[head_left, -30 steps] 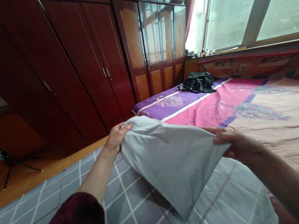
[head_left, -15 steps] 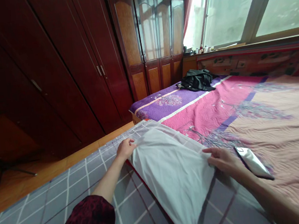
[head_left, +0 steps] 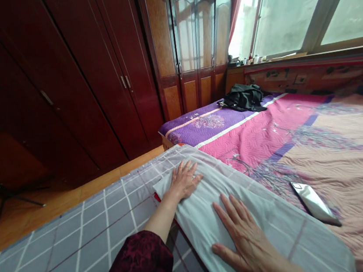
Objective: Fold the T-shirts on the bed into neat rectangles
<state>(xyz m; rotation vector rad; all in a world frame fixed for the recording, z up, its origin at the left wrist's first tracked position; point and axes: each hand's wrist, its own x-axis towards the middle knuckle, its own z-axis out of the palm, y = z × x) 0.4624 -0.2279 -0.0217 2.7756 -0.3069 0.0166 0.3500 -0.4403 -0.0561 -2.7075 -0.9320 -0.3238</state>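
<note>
A folded piece of pale grey-white cloth (head_left: pixel 204 221) lies on the grey checked cover (head_left: pixel 91 239), with a strip of red showing along its left edge. My left hand (head_left: pixel 184 180) rests flat on the far part of the cloth, fingers spread. Closer to me, my right hand (head_left: pixel 241 234) is laid on the cloth too, its fingers and thumb apart. Neither hand grips anything. Part of the cloth's near end is hidden by my right hand and the frame's bottom edge.
Right of the cloth, a phone (head_left: pixel 315 203) lies on the pink and purple quilted bedspread (head_left: pixel 254 136). A black garment (head_left: pixel 243 97) is heaped farther back. Dark red wardrobes (head_left: pixel 94 76) line the left, and a black tripod stand (head_left: pixel 7 199) is on the floor.
Both hands have let go of the cloth's edges and moved onto its top, palms down. The cloth, earlier lifted at its sides, now lies flatter.
</note>
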